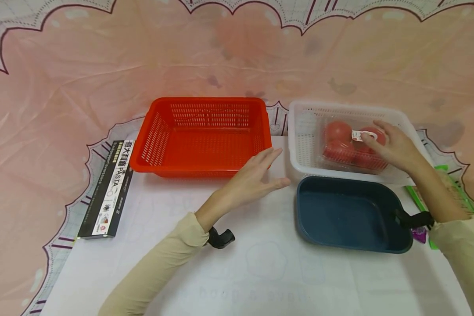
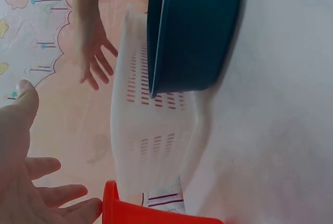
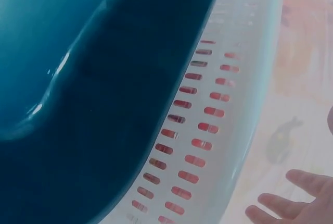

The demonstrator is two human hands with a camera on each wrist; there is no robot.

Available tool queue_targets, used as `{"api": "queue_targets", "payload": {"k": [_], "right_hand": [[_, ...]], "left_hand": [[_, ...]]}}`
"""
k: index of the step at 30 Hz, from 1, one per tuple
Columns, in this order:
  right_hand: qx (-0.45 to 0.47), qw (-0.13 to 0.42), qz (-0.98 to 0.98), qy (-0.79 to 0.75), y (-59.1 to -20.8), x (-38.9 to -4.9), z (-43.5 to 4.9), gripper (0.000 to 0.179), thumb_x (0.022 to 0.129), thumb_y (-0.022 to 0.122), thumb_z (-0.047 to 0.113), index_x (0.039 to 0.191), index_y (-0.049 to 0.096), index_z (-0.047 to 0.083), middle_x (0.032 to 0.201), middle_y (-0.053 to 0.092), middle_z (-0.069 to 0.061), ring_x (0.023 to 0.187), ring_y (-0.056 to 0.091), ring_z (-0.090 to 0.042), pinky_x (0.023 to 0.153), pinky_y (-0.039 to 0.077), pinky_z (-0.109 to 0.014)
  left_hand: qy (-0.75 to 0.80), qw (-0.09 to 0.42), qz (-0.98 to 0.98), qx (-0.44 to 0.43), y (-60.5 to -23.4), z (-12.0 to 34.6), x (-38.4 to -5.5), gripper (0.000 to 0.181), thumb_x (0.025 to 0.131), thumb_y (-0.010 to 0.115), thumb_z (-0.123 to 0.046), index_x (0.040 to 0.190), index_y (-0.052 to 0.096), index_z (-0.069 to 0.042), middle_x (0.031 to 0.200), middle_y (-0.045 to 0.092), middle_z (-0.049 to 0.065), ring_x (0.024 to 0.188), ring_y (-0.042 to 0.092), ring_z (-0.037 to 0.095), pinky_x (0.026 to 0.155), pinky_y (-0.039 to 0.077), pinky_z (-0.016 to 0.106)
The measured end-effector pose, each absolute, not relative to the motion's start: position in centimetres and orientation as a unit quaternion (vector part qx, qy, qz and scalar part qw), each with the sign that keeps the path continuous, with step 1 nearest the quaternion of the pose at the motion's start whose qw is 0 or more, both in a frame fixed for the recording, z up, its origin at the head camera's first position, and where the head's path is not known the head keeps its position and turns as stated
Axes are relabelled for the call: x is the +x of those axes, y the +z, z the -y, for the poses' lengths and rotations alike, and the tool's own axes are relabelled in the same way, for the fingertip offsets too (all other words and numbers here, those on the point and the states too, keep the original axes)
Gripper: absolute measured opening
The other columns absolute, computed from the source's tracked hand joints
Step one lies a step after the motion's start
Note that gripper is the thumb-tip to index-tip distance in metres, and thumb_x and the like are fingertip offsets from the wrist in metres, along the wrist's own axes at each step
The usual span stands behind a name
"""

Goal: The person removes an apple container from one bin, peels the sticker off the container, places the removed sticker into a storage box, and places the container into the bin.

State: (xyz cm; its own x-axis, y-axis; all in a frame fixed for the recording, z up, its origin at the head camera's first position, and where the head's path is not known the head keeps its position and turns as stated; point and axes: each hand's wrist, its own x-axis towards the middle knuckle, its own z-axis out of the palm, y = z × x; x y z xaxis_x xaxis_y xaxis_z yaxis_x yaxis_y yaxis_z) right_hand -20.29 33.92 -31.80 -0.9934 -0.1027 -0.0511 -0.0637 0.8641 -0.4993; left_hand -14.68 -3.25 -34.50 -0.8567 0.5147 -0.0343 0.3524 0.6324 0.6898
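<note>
A clear plastic pack of tomatoes (image 1: 337,145) with a white label lies in the white basket (image 1: 304,164). My right hand (image 1: 395,147) is over the pack's right side, fingers spread; the left wrist view shows this right hand (image 2: 93,47) above the basket's rim, holding nothing. Fingers of the right hand (image 3: 302,206) look straight in the right wrist view. By the front right corner of the red basket (image 1: 201,173), my left hand (image 1: 249,180) hovers with fingers extended and thumb apart, also holding nothing. No tomatoes show inside the red basket.
A dark blue tub (image 1: 347,215) stands in front of the white basket. Left of the red basket lies a black and white pasta box (image 1: 108,191). A green-edged package (image 1: 454,184) and something purple (image 1: 420,235) lie partly under the right forearm.
</note>
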Motion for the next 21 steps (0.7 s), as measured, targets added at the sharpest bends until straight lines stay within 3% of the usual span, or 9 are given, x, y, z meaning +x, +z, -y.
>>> {"api": "queue_targets", "payload": {"k": [7,13,21], "right_hand": [[-0.037,0.038,-0.968,-0.244,-31.6,-20.7,-34.5,0.081,0.097,0.041,0.051,0.151,0.019,-0.005,0.149,0.024,-0.04,0.135,0.024,-0.06,0.104,0.021,-0.074],[-0.024,0.05,-0.969,-0.24,-31.5,-21.3,-35.3,0.084,0.097,0.038,0.055,0.152,0.015,-0.004,0.151,0.019,-0.04,0.136,0.02,-0.061,0.104,0.018,-0.075],[-0.015,0.06,-0.966,-0.25,-31.5,-21.6,-36.0,0.084,0.097,0.037,0.054,0.153,0.012,-0.004,0.152,0.015,-0.04,0.137,0.017,-0.061,0.103,0.017,-0.078]], "left_hand": [[0.342,0.108,-0.897,0.259,-34.7,1.6,-14.5,0.084,0.086,0.058,-0.063,0.155,0.022,-0.03,0.163,0.018,0.001,0.149,0.023,0.029,0.117,0.026,0.057],[0.361,0.116,-0.887,0.263,-34.9,0.0,-14.3,0.082,0.085,0.057,-0.065,0.154,0.023,-0.035,0.163,0.017,-0.002,0.149,0.024,0.024,0.117,0.028,0.056],[0.366,0.111,-0.889,0.251,-35.1,-1.0,-14.6,0.079,0.086,0.052,-0.068,0.153,0.022,-0.038,0.164,0.015,-0.004,0.148,0.027,0.025,0.11,0.028,0.067]]}}
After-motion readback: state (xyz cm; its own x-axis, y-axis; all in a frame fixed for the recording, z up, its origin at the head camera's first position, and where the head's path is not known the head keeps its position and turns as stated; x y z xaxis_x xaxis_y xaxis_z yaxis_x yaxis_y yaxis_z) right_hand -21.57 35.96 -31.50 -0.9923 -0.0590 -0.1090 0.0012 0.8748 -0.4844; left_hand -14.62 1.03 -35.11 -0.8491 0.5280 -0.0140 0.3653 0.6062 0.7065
